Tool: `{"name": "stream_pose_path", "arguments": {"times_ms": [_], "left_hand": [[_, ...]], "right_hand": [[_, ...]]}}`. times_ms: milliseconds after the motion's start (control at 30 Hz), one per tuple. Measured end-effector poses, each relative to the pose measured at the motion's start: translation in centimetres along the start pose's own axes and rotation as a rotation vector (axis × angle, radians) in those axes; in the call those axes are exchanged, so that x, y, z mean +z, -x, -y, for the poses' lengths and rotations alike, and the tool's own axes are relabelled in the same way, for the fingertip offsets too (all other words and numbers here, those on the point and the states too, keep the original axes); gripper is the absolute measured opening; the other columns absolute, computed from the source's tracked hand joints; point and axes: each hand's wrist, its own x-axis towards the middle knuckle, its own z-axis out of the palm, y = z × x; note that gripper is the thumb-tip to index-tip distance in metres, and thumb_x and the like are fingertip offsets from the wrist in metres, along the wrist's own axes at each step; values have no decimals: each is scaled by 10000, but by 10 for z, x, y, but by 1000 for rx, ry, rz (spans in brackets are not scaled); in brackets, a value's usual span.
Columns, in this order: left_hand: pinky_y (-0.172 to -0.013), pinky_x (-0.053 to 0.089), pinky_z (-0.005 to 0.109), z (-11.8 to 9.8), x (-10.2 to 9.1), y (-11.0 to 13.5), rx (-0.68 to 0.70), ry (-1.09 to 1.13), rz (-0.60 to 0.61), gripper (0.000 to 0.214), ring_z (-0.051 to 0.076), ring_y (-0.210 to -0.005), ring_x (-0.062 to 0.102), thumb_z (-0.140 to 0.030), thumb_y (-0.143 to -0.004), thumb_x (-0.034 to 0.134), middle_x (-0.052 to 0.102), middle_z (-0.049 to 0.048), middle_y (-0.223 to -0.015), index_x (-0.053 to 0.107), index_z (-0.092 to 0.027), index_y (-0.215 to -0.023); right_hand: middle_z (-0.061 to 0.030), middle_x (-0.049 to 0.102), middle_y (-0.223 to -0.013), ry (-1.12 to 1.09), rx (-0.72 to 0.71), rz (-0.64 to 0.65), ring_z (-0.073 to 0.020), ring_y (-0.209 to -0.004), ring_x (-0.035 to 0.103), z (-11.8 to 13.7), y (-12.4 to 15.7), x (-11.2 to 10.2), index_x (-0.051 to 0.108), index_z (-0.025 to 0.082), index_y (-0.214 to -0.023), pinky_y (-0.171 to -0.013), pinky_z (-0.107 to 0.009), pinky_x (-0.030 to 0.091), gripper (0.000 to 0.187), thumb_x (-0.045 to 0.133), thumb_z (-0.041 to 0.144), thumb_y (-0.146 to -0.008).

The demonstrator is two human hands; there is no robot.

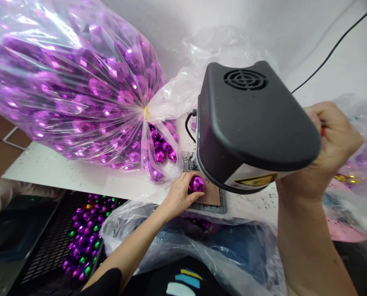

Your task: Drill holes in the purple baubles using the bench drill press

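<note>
Head view: I watch through the one worn camera, reading the picture as a clock with 12 at the top.
Purple ball: shiny and faceted, just below centre toward 5 o'clock, over a brown pad; I can't tell whether the two touch.
Left hand: reaches in from 7 o'clock, thumb and fingers pinching the ball from its 9 o'clock side.
Right hand: at 3 o'clock, fingers curled in a grip on the black machine; the body hides the part they wrap.
Machine: bulky, raised at 2 o'clock, a round vent on top and a yellow warning label low on its side.
Grey mat: lies under the pad on the white table.
Big clear bag: at 10 o'clock, full of purple balls, tied with a yellow tie.
Loose balls: purple, near the left hand, between 8 and 9 o'clock.
Black crate: at 8 o'clock, with small purple and green balls.
Plastic sheet: crumpled at 6 o'clock, across the wearer's lap.
Black cord: runs toward 2 o'clock.
</note>
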Motion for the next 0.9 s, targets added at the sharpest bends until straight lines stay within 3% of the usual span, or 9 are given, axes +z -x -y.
{"name": "stream_pose_path", "arguments": {"times_ms": [133, 300, 433, 633, 833, 900], "left_hand": [[-1018, 531, 468, -4, 16, -6, 7, -93, -138, 432, 286, -1158, 628, -343, -850, 758, 641, 105, -1238, 626, -225, -1244], [-1057, 508, 530, -7, 42, -13, -58, -106, -250, 390, 316, -1184, 594, -378, -750, 843, 624, 103, -1196, 654, -235, -1059], [-1110, 443, 617, -3, 53, -16, -71, -54, -229, 439, 334, -1235, 568, -314, -746, 841, 631, 114, -1247, 623, -254, -1122], [-1102, 437, 651, 1, 53, -15, -55, 12, -159, 420, 334, -1224, 582, -246, -765, 811, 677, 95, -1204, 611, -272, -1133], [-1106, 436, 640, 2, 54, -14, -65, -4, -164, 386, 352, -1236, 569, -227, -763, 799, 694, 113, -1173, 637, -255, -1112], [-1107, 435, 636, 1, 54, -14, -61, 0, -156, 359, 354, -1232, 570, -226, -780, 775, 703, 111, -1168, 648, -259, -1113]], "right_hand": [[48, 344, -616, 13, 25, 1, -32, -590, 324, 2, 0, 0, 469, 167, -662, -584, -238, 228, 281, 519, 308, -899], [51, 333, -618, -20, 9, 1, -32, -588, 331, 0, 1, -1, 465, 169, -665, -585, -242, 224, 281, 523, 301, -906], [55, 299, -614, -46, 9, 14, -27, -584, 338, -2, 0, -1, 474, 162, -658, -586, -242, 226, 295, 544, 299, -910], [57, 357, -599, 52, -14, -2, -23, -581, 322, 5, 6, -6, 500, 158, -679, -572, -227, 232, 290, 551, 294, -930], [24, 513, -650, 281, -194, -57, -55, -525, 285, 7, 50, -37, 660, 211, -790, -477, -259, 236, 169, 632, 353, -875], [12, 496, -612, 310, -234, -41, -75, -503, 279, 2, 70, -50, 680, 223, -811, -465, -292, 209, 184, 668, 405, -830]]}}
